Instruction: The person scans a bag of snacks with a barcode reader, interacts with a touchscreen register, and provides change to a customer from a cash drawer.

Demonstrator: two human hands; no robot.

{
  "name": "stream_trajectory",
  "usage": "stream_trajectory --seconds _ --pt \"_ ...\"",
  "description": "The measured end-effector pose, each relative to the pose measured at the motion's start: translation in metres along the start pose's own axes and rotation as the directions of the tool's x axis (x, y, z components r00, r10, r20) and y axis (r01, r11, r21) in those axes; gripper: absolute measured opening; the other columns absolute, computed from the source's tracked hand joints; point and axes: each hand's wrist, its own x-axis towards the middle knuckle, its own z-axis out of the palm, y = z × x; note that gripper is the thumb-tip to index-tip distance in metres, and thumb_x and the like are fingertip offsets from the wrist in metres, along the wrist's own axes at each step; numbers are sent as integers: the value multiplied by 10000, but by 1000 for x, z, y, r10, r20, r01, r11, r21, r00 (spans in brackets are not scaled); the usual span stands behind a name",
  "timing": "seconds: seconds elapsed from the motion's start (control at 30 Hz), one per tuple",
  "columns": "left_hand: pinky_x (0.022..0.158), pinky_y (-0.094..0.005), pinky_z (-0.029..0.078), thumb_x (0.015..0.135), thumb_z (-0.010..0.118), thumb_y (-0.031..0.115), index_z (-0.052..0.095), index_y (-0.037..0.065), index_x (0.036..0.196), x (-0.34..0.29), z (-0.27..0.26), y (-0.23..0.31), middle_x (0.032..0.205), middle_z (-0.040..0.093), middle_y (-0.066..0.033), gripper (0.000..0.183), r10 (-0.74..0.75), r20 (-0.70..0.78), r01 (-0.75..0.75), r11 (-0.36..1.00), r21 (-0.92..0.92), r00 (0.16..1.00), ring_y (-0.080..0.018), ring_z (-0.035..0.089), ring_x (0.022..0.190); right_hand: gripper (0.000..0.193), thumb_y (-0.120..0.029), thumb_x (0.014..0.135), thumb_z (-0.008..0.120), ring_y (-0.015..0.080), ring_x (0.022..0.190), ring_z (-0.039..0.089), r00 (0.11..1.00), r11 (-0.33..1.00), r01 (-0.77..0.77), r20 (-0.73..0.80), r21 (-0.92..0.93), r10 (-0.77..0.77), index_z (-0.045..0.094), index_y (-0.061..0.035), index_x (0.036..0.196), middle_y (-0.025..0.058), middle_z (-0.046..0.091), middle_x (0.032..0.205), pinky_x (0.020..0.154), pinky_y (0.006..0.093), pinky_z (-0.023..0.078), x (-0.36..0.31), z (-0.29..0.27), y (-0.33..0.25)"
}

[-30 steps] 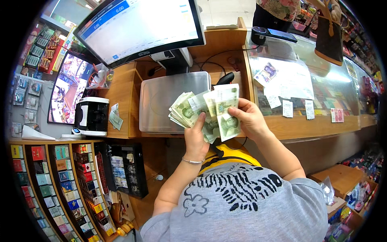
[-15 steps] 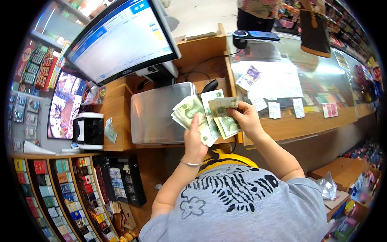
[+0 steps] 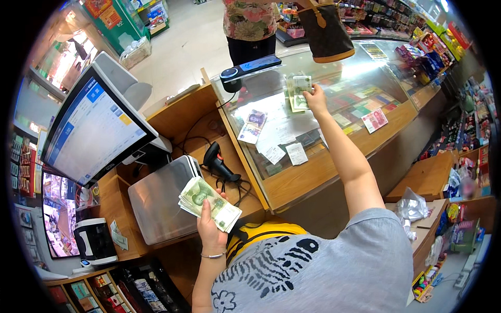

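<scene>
My left hand (image 3: 211,230) grips a fanned stack of green banknotes (image 3: 201,194), its thumb lying across the top note, beside the lidded grey box (image 3: 156,201). Stretched out over the glass counter (image 3: 339,78), my right hand (image 3: 317,102) pinches a few more green banknotes (image 3: 299,83) between thumb and fingers. They hang over or rest on white paper (image 3: 271,133); I cannot tell which. A purple-blue banknote (image 3: 253,125) lies on the paper to their left. Farther right, a red banknote (image 3: 374,120) lies near the counter's wooden edge.
A black barcode scanner (image 3: 221,164) with a cable lies beside the box. On the left stand a monitor (image 3: 99,125), a second screen (image 3: 60,214) and a black-and-white machine (image 3: 95,241). Across the counter is a person (image 3: 250,26); a brown handbag (image 3: 326,34) hangs nearby.
My right hand has carried some green banknotes away from the stack, forward and right over the glass counter. My left hand keeps the rest. The view has swung right.
</scene>
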Motion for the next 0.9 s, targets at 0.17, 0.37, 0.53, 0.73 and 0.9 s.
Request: stream_trajectory --seconds 0.17,0.37,0.53,0.73,0.9 --pt "923 -389 485 969 456 186 421 -18 1263 -4 1 2 1157 563 -161 359 -29 11 28 998 48 1000 -258 578 1025 524 -191 773 676 346 1036 578 998 849 -56 -32 -526 46 475 -88 1247 199 591 1147 879 414 449 10 -4 17" --pt "913 -393 487 947 496 153 428 -4 1268 0 8 -5 1157 569 -167 365 -86 35 85 995 49 996 -265 574 1055 532 -209 809 656 356 1128 454 874 751 233 -206 -618 -441 441 -56 1272 212 455 1262 951 393 379 -48 14 -20" --pt "792 -348 531 912 561 79 496 5 1190 7 5 -12 1073 603 -104 295 -79 10 78 991 112 997 -197 620 935 221 -177 859 654 120 734 595 739 958 -34 653 284 -167 606 -40 1026 65 659 849 646 266 477 -222 40 -137" --pt "827 -341 523 929 554 135 475 4 1204 13 10 -20 1106 582 -88 315 -64 14 63 997 51 998 -188 598 963 213 -90 816 702 57 727 561 723 870 -260 682 419 -112 598 -5 982 22 627 829 646 205 462 -289 63 -154" --pt "851 -342 518 961 492 166 437 -11 1238 13 11 -20 1137 568 -107 333 5 21 -6 999 43 1000 -197 593 995 164 -73 859 648 57 742 568 751 848 -315 658 426 -52 588 18 982 21 633 839 659 205 468 -291 65 -153"
